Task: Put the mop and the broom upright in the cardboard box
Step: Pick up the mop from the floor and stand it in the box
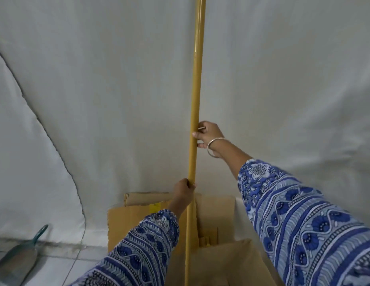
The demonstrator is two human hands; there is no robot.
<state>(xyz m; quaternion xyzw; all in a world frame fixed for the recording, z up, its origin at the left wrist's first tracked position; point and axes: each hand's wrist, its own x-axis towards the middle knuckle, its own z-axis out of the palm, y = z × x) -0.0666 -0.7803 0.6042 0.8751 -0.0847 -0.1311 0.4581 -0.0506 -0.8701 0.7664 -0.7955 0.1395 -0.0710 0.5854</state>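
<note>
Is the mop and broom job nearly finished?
Not yet, it looks about halfway. Both hands, the left hand low and the right hand higher, grip one yellow pole, held upright and reaching down into the cardboard box. Its head is hidden, so I cannot tell whether it is the mop or the broom. No second pole shows, so the other tool seems left to do.

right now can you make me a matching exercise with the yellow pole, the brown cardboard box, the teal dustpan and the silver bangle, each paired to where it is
Things:
1. long yellow pole
2. brown cardboard box
3. teal plastic dustpan
4. silver metal bangle

Places:
A. on the right wrist
B. on the floor, lower left
C. gripped upright by left hand and right hand
D. open, below the hands

Pairs: 1-C, 2-D, 3-B, 4-A
</note>
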